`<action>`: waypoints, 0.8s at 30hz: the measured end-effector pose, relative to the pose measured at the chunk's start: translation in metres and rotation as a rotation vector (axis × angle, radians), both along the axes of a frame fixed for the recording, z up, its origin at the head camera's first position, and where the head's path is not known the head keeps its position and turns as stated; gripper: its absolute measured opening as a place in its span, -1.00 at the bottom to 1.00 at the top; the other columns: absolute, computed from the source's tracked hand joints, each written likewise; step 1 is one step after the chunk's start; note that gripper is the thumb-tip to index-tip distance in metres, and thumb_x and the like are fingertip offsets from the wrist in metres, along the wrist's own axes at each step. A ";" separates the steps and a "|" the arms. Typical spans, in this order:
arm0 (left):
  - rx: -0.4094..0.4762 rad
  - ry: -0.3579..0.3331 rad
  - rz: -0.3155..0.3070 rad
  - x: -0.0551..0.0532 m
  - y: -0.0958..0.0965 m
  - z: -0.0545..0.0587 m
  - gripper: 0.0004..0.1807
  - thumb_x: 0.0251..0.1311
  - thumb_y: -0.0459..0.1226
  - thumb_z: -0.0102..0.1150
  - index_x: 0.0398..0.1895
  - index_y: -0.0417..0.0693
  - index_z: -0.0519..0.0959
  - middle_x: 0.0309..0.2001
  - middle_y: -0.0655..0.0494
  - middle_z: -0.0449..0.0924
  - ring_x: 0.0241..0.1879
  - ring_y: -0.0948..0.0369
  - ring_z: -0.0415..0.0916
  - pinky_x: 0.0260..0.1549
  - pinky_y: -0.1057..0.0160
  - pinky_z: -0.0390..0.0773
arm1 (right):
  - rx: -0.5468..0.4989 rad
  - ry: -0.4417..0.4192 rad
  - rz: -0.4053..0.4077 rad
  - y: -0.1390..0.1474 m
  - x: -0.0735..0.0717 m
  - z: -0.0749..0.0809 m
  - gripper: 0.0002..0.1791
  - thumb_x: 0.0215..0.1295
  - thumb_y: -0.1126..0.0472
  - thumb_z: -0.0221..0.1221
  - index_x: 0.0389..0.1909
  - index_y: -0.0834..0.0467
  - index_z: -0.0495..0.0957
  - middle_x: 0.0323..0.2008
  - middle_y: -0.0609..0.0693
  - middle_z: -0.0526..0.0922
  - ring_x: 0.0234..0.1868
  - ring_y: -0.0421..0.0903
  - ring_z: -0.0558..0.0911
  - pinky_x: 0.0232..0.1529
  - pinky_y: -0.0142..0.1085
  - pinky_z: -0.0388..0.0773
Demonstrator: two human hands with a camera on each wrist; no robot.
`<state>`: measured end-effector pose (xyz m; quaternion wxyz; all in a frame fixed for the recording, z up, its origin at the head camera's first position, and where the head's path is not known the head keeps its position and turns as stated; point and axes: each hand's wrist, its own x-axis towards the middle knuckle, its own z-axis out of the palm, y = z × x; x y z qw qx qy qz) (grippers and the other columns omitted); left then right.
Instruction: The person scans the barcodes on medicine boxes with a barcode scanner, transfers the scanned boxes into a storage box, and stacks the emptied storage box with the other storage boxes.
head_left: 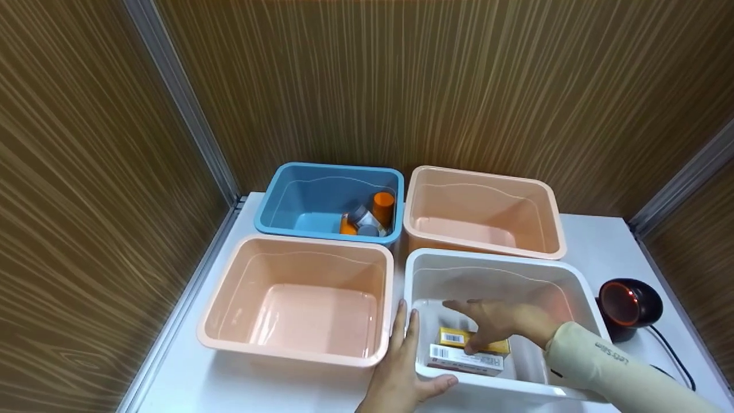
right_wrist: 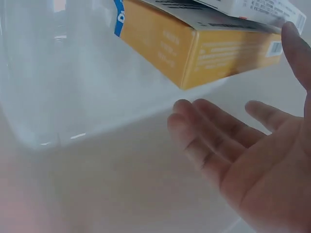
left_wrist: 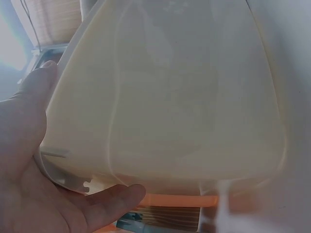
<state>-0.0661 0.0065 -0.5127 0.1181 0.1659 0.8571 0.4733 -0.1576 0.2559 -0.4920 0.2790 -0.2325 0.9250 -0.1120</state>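
Observation:
A white bin [head_left: 493,256] stands front right. Inside its front left part lie a yellow box [head_left: 498,346] and a white box [head_left: 467,359], side by side. My right hand [head_left: 493,321] reaches into this bin with fingers spread above the yellow box. In the right wrist view the fingers are apart from the yellow box [right_wrist: 223,53], and the thumb [right_wrist: 294,48] overlaps the boxes' edge; whether it touches is unclear. At the bin's front left corner is my left hand [head_left: 401,367], fingers stretched along the side and thumb by the front rim.
A peach bin [head_left: 315,321] stands left of the white one, another peach bin [head_left: 481,232] behind it. The blue bin [head_left: 321,198] at the back left holds several orange and grey-capped bottles [head_left: 383,202]. A black scanner [head_left: 631,304] with a cable is at the right.

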 end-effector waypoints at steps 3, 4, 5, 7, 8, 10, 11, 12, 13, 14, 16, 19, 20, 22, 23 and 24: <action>0.008 -0.021 -0.003 0.000 0.001 0.001 0.37 -0.15 0.41 0.37 0.65 0.07 -0.08 0.63 0.29 -0.48 0.58 0.03 -0.38 0.44 -0.08 0.06 | -0.008 -0.057 -0.007 -0.001 0.000 -0.003 0.03 0.07 -0.06 0.51 0.53 0.07 0.23 0.22 0.17 0.56 0.18 0.09 0.54 0.24 0.13 0.41; 0.010 -0.024 -0.003 0.000 0.001 0.001 0.37 -0.15 0.40 0.38 0.65 0.07 -0.08 0.63 0.29 -0.48 0.58 0.03 -0.38 0.44 -0.08 0.06 | -0.016 -0.085 -0.009 -0.002 -0.001 -0.003 0.01 0.09 -0.03 0.50 0.53 0.06 0.23 0.17 0.15 0.61 0.14 0.06 0.58 0.21 0.09 0.46; 0.010 -0.023 -0.003 0.000 0.001 0.001 0.37 -0.15 0.40 0.38 0.66 0.07 -0.08 0.63 0.29 -0.48 0.58 0.04 -0.36 0.43 -0.06 0.08 | -0.029 -0.116 -0.012 -0.003 -0.001 -0.004 -0.03 0.12 0.01 0.49 0.52 0.06 0.24 0.11 0.12 0.65 0.10 0.03 0.61 0.17 0.05 0.50; 0.012 -0.025 -0.004 0.000 0.001 0.001 0.37 -0.14 0.40 0.38 0.66 0.08 -0.09 0.63 0.30 -0.48 0.57 0.04 -0.34 0.42 -0.05 0.11 | -0.051 -0.170 -0.018 -0.003 -0.002 -0.005 -0.11 0.16 0.08 0.46 0.50 0.05 0.28 -0.02 0.06 0.71 -0.02 -0.05 0.67 0.08 -0.02 0.57; 0.011 -0.023 -0.004 0.000 0.001 0.001 0.37 -0.14 0.40 0.38 0.66 0.08 -0.09 0.63 0.29 -0.47 0.57 0.04 -0.33 0.42 -0.04 0.12 | -0.063 -0.185 -0.016 -0.004 -0.003 -0.005 -0.14 0.18 0.12 0.45 0.49 0.06 0.31 -0.06 0.02 0.73 -0.07 -0.10 0.68 0.06 -0.05 0.58; 0.011 -0.011 -0.003 0.000 0.000 0.000 0.36 -0.13 0.40 0.38 0.66 0.07 -0.09 0.63 0.28 -0.46 0.57 0.03 -0.29 0.41 -0.03 0.15 | -0.084 -0.192 -0.007 -0.004 -0.003 -0.006 -0.22 0.19 0.17 0.43 0.45 0.08 0.37 -0.13 -0.03 0.74 -0.15 -0.16 0.67 0.05 -0.06 0.58; 0.010 -0.005 -0.003 0.000 0.001 0.000 0.36 -0.13 0.40 0.38 0.66 0.07 -0.08 0.63 0.27 -0.45 0.57 0.03 -0.28 0.41 -0.03 0.16 | -0.097 -0.193 -0.006 -0.004 -0.003 -0.006 -0.25 0.20 0.19 0.42 0.43 0.09 0.40 -0.17 -0.05 0.74 -0.17 -0.17 0.66 0.05 -0.06 0.58; 0.010 0.005 -0.004 0.000 0.000 0.000 0.36 -0.12 0.40 0.37 0.66 0.06 -0.08 0.64 0.26 -0.44 0.57 0.02 -0.26 0.40 -0.03 0.17 | -0.108 -0.185 0.002 -0.004 -0.003 -0.005 -0.27 0.21 0.21 0.42 0.41 0.10 0.42 -0.19 -0.06 0.74 -0.20 -0.19 0.65 0.04 -0.06 0.58; 0.008 0.010 -0.005 0.000 0.001 -0.001 0.36 -0.12 0.40 0.37 0.65 0.06 -0.08 0.64 0.25 -0.44 0.57 0.02 -0.26 0.40 -0.02 0.17 | -0.118 -0.177 0.009 -0.004 -0.003 -0.005 -0.29 0.21 0.22 0.41 0.39 0.11 0.43 -0.21 -0.08 0.73 -0.20 -0.19 0.63 0.04 -0.07 0.57; 0.008 0.015 -0.006 0.000 0.000 -0.001 0.36 -0.12 0.40 0.37 0.65 0.05 -0.08 0.64 0.25 -0.44 0.57 0.02 -0.25 0.40 -0.01 0.18 | -0.124 -0.164 0.017 -0.004 -0.003 -0.004 -0.31 0.21 0.23 0.41 0.38 0.11 0.45 -0.23 -0.10 0.72 -0.22 -0.21 0.62 0.02 -0.08 0.57; 0.009 0.031 -0.010 0.000 0.001 -0.001 0.36 -0.11 0.39 0.38 0.65 0.03 -0.08 0.64 0.23 -0.43 0.56 0.02 -0.23 0.40 0.01 0.20 | -0.140 -0.143 0.036 -0.004 -0.003 -0.003 -0.34 0.22 0.27 0.39 0.36 0.13 0.46 -0.26 -0.10 0.69 -0.25 -0.21 0.59 -0.03 -0.12 0.57; 0.009 0.026 -0.008 0.000 0.001 -0.001 0.37 -0.12 0.38 0.40 0.65 0.02 -0.08 0.64 0.24 -0.44 0.56 0.04 -0.24 0.41 0.01 0.16 | -0.152 -0.113 0.049 -0.005 -0.003 -0.001 -0.36 0.20 0.30 0.37 0.33 0.16 0.47 -0.25 -0.09 0.68 -0.25 -0.21 0.57 -0.06 -0.14 0.57; 0.010 0.024 -0.005 0.000 0.000 -0.001 0.37 -0.13 0.38 0.40 0.65 0.02 -0.08 0.64 0.24 -0.44 0.57 0.03 -0.25 0.42 0.00 0.15 | -0.156 -0.100 0.050 -0.005 -0.004 -0.001 -0.36 0.20 0.30 0.37 0.33 0.16 0.48 -0.23 -0.09 0.67 -0.25 -0.20 0.57 -0.06 -0.14 0.58; 0.017 0.016 -0.003 0.000 0.000 -0.001 0.37 -0.14 0.38 0.40 0.65 0.00 -0.06 0.64 0.24 -0.44 0.57 0.03 -0.29 0.43 -0.03 0.09 | -0.167 -0.044 0.064 -0.005 -0.004 0.002 -0.41 0.20 0.28 0.36 0.28 0.18 0.52 -0.22 -0.09 0.67 -0.25 -0.20 0.56 -0.10 -0.15 0.59; 0.020 0.012 -0.003 -0.001 0.000 -0.001 0.37 -0.14 0.38 0.40 0.65 0.00 -0.06 0.64 0.25 -0.44 0.57 0.04 -0.31 0.44 -0.03 0.06 | -0.178 -0.001 0.076 -0.004 -0.005 0.003 -0.45 0.19 0.26 0.36 0.24 0.18 0.54 -0.22 -0.11 0.66 -0.27 -0.21 0.55 -0.13 -0.17 0.60; 0.021 0.010 -0.003 -0.001 0.000 -0.001 0.37 -0.14 0.39 0.39 0.65 0.00 -0.06 0.64 0.25 -0.45 0.57 0.04 -0.34 0.45 -0.04 0.03 | -0.198 0.041 0.089 -0.003 -0.005 0.005 -0.49 0.19 0.26 0.35 0.20 0.18 0.57 -0.25 -0.12 0.65 -0.30 -0.22 0.54 -0.19 -0.21 0.60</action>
